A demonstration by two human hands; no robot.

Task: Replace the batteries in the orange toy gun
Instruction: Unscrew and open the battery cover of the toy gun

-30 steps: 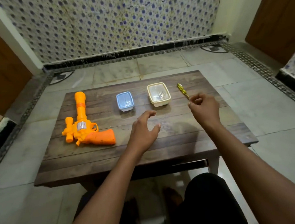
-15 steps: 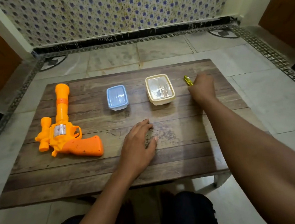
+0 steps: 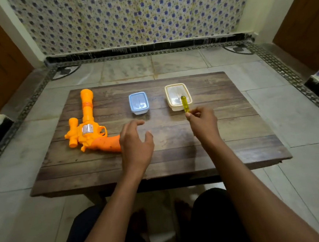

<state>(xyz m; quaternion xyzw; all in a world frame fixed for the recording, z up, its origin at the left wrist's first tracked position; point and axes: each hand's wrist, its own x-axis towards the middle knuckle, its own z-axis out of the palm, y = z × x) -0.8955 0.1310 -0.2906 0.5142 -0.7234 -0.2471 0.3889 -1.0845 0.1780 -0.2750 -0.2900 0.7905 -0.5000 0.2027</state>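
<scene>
The orange toy gun lies flat on the left of the wooden table, barrel pointing away from me. My left hand hovers with spread fingers just right of the gun's grip, holding nothing. My right hand pinches a yellow-handled screwdriver, lifted above the table in front of the cream box; its handle points away from me and its shaft is hidden in my fingers.
A small blue lidded box and a cream lidded box stand at the table's far middle. Marble floor surrounds the low table, with a tiled wall behind. My knees sit under the near edge.
My right hand picked the screwdriver up from the table's far right and brought it toward me. My left hand lifted off the table and moved left toward the gun's grip.
</scene>
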